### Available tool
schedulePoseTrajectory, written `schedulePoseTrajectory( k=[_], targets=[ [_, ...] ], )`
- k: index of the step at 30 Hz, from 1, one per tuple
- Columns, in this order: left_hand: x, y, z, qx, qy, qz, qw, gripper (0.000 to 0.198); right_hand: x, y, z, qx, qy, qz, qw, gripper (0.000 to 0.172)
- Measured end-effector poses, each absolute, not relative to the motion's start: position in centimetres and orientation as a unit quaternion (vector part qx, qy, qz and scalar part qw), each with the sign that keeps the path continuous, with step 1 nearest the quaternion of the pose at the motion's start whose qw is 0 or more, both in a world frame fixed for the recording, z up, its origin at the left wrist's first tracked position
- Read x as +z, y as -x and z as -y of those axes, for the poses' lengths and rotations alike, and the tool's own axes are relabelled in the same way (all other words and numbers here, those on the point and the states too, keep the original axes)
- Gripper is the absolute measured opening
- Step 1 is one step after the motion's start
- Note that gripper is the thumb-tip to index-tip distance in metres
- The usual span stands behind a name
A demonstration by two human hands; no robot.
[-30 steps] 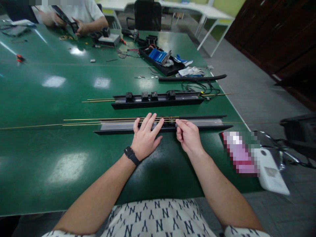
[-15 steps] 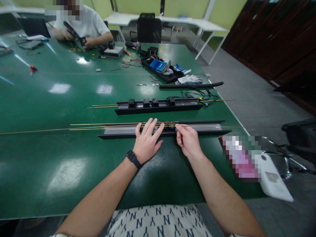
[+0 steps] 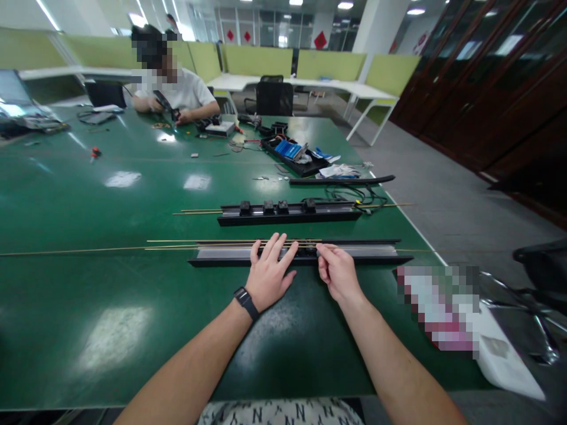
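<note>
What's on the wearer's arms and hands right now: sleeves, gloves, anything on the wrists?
Both forearms are bare; no sleeve shows. The left hand and right hand are ungloved, no rings visible. A black smartwatch on a black band circles the left wrist; the right wrist is bare.

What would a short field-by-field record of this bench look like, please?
Left hand: flat, fingers spread over the near rail and brass rods
Right hand: fingertips pinched on the brass rods, beside the left
Near rail: black, lengthwise on the green table
Far rail: parallel behind, carrying four black blocks
Co-worker: seated at far end, hands busy
</note>
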State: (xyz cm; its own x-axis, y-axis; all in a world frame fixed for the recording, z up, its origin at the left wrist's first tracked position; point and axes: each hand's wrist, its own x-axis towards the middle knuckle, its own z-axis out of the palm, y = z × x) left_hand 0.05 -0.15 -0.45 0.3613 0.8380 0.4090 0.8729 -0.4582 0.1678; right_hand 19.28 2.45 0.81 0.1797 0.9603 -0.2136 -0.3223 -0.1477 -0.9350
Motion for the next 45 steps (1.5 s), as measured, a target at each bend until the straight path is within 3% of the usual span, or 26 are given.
schedulePoseTrajectory(
  k=[45],
  targets=[
    [-0.68,0.25,0.01,-0.221,0.829,0.511,0.05,0.067,0.61,-19.07,-2.4,0.563,0.492,0.319,0.583,0.038]
  ],
)
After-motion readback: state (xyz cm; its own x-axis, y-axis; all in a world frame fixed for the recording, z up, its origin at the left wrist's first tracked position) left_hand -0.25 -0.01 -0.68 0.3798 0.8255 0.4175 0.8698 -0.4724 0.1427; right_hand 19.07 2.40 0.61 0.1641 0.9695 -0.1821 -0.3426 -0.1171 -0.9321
